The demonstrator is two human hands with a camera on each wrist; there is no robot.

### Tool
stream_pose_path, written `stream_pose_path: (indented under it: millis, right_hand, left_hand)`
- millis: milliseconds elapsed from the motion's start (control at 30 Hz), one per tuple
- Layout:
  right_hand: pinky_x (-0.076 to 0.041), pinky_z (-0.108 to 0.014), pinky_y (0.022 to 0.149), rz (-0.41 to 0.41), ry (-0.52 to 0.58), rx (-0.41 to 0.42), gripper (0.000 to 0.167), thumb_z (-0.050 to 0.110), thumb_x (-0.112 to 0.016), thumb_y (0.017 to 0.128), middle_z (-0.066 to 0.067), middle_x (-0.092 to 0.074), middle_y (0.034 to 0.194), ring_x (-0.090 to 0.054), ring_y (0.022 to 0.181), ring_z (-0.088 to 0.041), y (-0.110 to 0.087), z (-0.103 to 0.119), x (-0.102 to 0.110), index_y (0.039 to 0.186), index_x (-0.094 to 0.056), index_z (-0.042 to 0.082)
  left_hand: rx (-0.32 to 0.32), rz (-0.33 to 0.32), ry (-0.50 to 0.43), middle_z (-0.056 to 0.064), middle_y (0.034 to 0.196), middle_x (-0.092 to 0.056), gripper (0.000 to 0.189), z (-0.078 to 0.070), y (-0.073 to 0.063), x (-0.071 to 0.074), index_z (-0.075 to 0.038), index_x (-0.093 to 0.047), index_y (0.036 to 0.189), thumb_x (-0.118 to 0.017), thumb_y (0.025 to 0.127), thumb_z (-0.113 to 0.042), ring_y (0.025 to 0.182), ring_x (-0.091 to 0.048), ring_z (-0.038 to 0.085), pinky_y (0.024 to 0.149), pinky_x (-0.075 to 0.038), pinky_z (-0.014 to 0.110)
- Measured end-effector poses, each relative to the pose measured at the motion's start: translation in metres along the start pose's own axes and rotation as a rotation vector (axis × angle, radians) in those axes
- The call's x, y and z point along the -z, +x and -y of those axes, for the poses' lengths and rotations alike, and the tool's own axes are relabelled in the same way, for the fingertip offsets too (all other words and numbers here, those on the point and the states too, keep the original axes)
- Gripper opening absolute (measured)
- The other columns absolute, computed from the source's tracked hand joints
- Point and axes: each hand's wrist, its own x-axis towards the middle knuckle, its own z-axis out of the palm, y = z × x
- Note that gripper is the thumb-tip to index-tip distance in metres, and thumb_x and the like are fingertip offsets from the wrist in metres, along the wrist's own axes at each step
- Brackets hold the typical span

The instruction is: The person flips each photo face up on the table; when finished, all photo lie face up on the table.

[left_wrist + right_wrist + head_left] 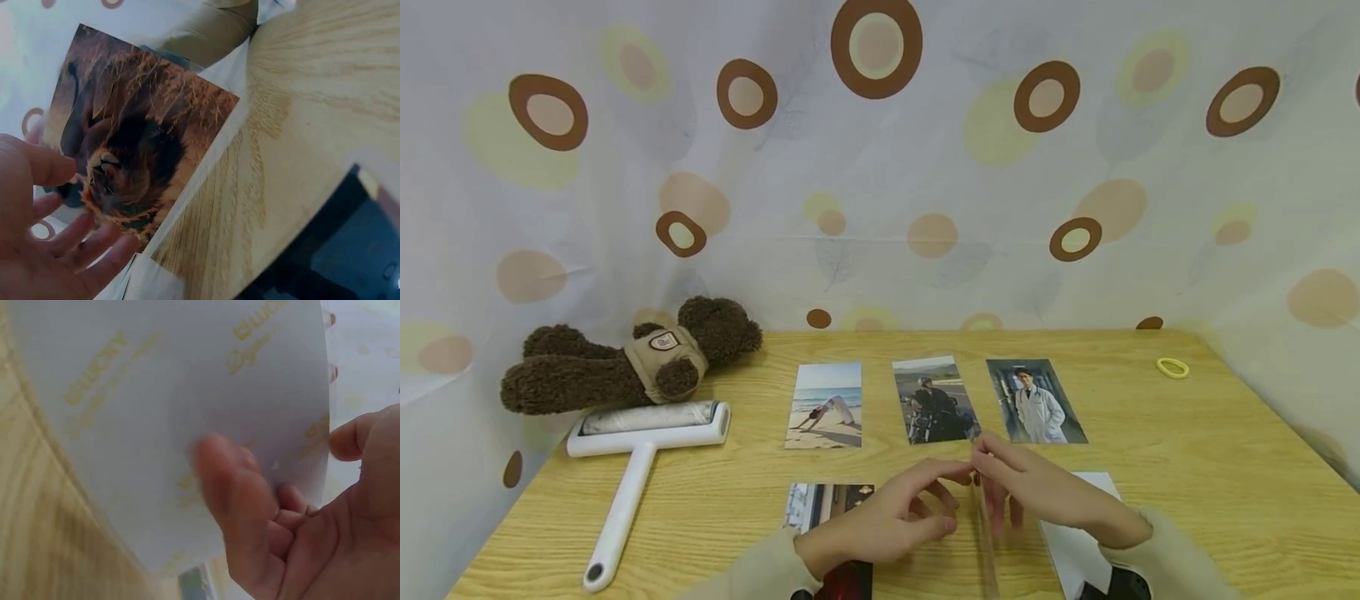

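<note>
We have the photo card (144,156) upright between our hands, nearly edge-on in the head view, at about five o'clock on the counter (1225,475). Our right hand (1045,492) seems to pinch its edge, thumb at the rim and fingers against the yellow-lettered back; our left hand (887,517) is relaxed, fingers loosely bent, with a fingertip at the top edge and no firm grip showing. We cannot tell whether the lower edge touches the counter. We judge the card very light, thin and springy, stiff enough to stand yet easily creased, its picture side likely slippery and prone to fingermarks. We would hold it lightly by opposite edges, off the picture. The beach photo (825,406), motorcyclist photo (934,404) and doctor photo (1037,404) lie flat at eleven, twelve and one o'clock.
</note>
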Motion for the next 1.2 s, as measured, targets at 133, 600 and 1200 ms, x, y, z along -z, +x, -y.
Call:
stream_pose_path:
  millis: [133,600,1200]
  right_hand:
    - [-0.048,-0.034,0.048,-0.008,-0.073,-0.019,0.029,0.023,-0.026,0.108,-0.008,-0.053,0.057,-0.052,0.042,-0.028,-0.007,0.005,0.009,0.096,-0.041,0.001]
    - [-0.031,-0.022,0.036,-0.054,-0.101,-0.169,0.022,0.016,-0.043,0.103,-0.001,-0.049,0.058,-0.047,0.04,-0.01,-0.01,0.0,0.024,0.088,-0.045,0.0]
    - [-0.026,-0.02,0.045,-0.248,-0.616,-0.167,0.029,0.02,-0.068,0.088,0.008,-0.037,0.054,-0.029,0.045,-0.004,0.003,-0.037,0.002,0.066,-0.049,0.015]
  left_hand:
    - [0.019,0.081,0.244,0.009,0.15,-0.035,0.048,0.003,-0.001,0.0,-0.012,-0.037,0.147,-0.049,0.1,-0.014,0.133,-0.04,0.023,0.103,-0.041,0.027]
    - [0.098,0.144,0.689,0.008,0.153,-0.027,0.049,0.0,-0.01,0.002,-0.014,-0.042,0.143,-0.053,0.098,-0.03,0.138,-0.029,0.024,0.106,-0.039,0.037]
    - [0.144,0.086,0.991,0.006,0.146,-0.038,0.064,0.001,-0.012,0.005,-0.016,-0.051,0.132,-0.067,0.084,-0.055,0.128,-0.041,0.02,0.099,-0.044,0.034]
